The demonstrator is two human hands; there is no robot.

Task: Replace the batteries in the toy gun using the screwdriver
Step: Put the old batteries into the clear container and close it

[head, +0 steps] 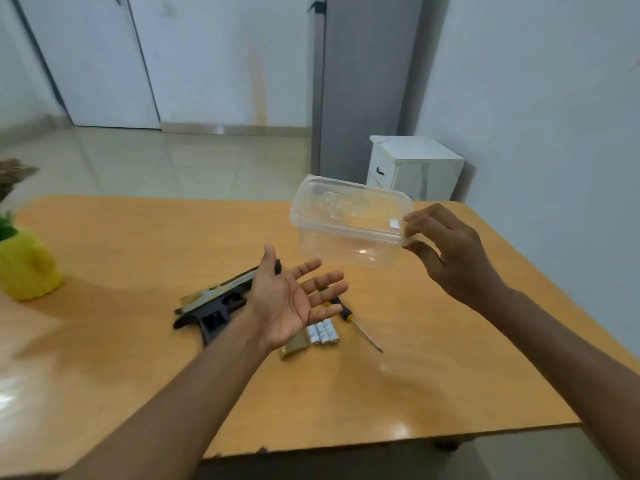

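Left hand (294,299) palm up, fingers spread and straight; right hand (446,251) raised, fingertips and thumb pinching, forearms extended forward.

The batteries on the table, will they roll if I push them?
Probably yes: the batteries look round and smooth, and the table is glossy. They lie side by side, so together they may roll less. They look small, likely light.

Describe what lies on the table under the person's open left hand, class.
Below the left hand lie the toy gun, white batteries, an olive cover piece and the screwdriver. The hand covers the gun's middle and the batteries' far ends.
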